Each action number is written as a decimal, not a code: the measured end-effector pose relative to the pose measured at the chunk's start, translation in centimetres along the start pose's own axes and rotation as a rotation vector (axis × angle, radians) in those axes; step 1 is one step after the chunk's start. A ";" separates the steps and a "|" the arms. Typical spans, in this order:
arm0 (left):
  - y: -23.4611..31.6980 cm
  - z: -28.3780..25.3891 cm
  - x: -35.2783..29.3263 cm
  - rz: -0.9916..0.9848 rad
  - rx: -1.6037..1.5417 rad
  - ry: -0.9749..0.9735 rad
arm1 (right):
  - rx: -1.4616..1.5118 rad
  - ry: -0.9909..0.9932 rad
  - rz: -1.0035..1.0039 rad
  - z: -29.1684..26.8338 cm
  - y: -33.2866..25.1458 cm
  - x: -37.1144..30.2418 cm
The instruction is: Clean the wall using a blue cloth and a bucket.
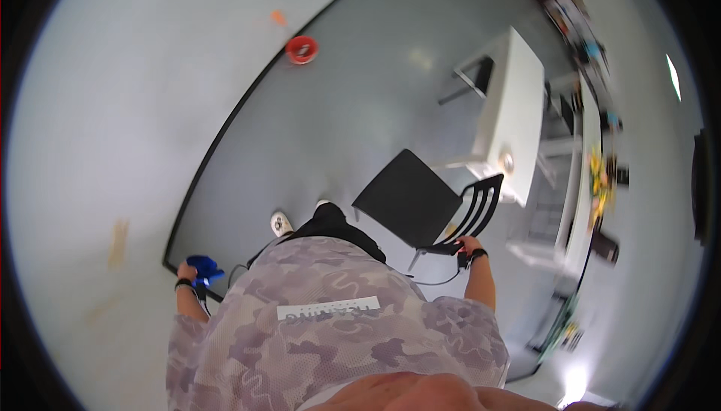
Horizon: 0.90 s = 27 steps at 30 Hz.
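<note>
A black chair (408, 195) with a flat seat and a slatted backrest stands in front of me to the right. My right hand (471, 245) is closed on the lower end of that backrest, and a dark band circles the wrist. Down by the wall on the left, my left hand (186, 270) grips a crumpled bright blue cloth (205, 268). Part of the cloth lies hidden behind the fingers. Dark cables run from near both wrists toward my waist.
A white table (518, 96) stands beyond the chair, with another dark chair (483, 77) beside it. Farther right, a long white table (588, 171) carries blurred items. A red bucket (301, 50) sits by the wall's black skirting. My shoe (281, 222) shows on the grey floor.
</note>
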<state>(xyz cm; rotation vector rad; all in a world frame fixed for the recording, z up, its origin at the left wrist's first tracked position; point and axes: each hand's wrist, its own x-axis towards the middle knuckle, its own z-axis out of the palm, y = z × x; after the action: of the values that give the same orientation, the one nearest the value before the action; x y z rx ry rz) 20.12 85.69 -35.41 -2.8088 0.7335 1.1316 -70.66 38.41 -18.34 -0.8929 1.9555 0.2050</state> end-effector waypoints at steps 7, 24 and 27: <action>-1.7 12.4 -19.7 -0.366 -0.434 0.063 | 0.070 -0.038 -0.232 -4.7 -9.6 13.5; 5.7 27.4 -38.6 -0.740 -0.720 0.152 | -0.214 -0.527 -0.468 16.7 -42.8 -7.0; 6.3 29.4 -41.9 -0.805 -0.799 0.202 | -0.185 -0.722 -0.482 22.3 -44.8 -7.5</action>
<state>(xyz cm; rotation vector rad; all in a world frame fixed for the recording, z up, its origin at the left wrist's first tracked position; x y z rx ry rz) -27.89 103.16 -28.45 -3.2372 -1.0294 1.1062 -23.46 20.61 -14.89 -1.1809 1.0365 0.3680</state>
